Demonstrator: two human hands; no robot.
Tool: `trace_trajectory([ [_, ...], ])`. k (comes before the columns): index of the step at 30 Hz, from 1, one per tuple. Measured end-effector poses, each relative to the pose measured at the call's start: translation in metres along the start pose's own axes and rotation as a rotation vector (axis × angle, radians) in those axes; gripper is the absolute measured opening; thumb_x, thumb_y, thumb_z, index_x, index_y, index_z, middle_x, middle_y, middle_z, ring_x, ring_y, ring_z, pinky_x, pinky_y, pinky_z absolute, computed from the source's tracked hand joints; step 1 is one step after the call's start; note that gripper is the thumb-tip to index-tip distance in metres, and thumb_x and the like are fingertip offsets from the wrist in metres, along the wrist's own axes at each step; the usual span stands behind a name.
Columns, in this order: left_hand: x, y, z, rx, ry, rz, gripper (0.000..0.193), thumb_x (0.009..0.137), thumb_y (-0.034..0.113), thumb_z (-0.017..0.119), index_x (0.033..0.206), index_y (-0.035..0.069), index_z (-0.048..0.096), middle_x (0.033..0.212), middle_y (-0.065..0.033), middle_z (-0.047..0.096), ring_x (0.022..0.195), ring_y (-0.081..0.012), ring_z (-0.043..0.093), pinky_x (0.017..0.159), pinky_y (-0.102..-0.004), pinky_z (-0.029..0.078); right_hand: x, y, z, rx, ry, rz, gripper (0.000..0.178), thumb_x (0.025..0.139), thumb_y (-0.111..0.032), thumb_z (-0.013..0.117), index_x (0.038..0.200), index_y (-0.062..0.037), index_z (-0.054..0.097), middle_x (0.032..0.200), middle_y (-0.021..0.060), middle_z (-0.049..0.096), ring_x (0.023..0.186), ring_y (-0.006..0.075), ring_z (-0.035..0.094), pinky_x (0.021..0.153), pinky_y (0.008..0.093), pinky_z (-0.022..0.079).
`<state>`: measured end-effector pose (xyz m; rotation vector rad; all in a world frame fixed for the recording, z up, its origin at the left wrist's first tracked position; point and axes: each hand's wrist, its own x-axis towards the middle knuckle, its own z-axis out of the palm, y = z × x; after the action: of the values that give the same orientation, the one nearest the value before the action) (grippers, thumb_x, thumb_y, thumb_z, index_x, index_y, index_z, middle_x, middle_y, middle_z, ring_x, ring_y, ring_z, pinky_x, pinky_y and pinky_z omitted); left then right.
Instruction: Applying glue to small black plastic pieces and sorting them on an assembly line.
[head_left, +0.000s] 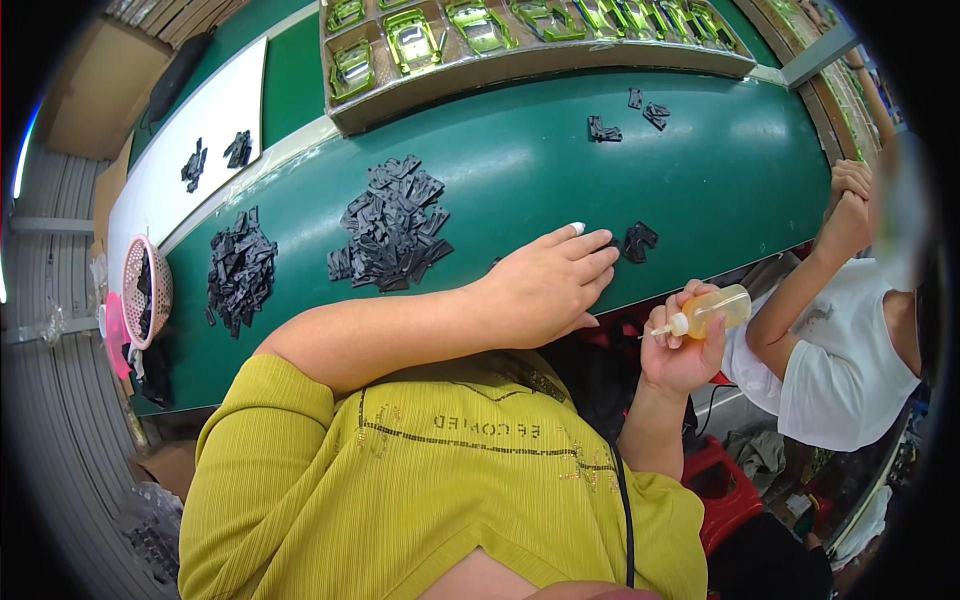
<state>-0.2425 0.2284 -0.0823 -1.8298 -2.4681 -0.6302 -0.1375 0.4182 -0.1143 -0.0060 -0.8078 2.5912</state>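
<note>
A clear, soft plastic squeeze bottle with a white nozzle and a little amber liquid inside [728, 307] is gripped in the right hand [684, 345] just off the table's near edge, its tip pointing left. The left hand [548, 275] lies palm down, fingers extended close together, a white covering on one fingertip; its fingers reach a small cluster of flat black plastic pieces [640, 241], and what lies beneath them cannot be told. Dark printed lettering [487, 428] runs across the ribbed yellow-green shirt [440, 490] of the wearer. Farther left on the glossy green table [520, 140] sit a large heap of black pieces [392, 225] and a second black heap [242, 270]. A pale pink perforated plastic basket [162, 290] at the left end holds dark contents. Along the far side, an open, divided cardboard box [450, 100] contains shiny lime-green frames [413, 42] in its compartments.
</note>
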Motion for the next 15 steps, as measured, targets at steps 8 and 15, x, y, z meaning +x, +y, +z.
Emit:
trace_trajectory([
  [8,0.003,-0.022,-0.014,0.012,0.023,-0.086,0.050,0.080,0.034,0.065,0.107,-0.008,0.058,0.124,-0.0199,0.053,0.119,-0.0330,0.048,0.100,-0.0404,0.039,0.010,-0.001,-0.003,0.038,-0.013,0.016,0.033,0.091,-0.026,0.054,0.109,0.0015,0.050,0.095,0.0100,0.053,0.053,0.0110,0.044,0.046,0.0232,0.037],
  [15,0.035,-0.074,-0.019,0.068,0.092,-0.205,0.045,0.079,0.034,0.066,0.096,-0.008,0.060,0.107,-0.0184,0.055,0.104,-0.0340,0.053,0.089,-0.0381,0.045,0.014,0.000,-0.006,0.049,-0.009,0.044,0.032,0.091,-0.024,0.054,0.110,0.0014,0.050,0.094,0.0105,0.054,0.055,0.0134,0.047,0.047,0.0247,0.037],
])
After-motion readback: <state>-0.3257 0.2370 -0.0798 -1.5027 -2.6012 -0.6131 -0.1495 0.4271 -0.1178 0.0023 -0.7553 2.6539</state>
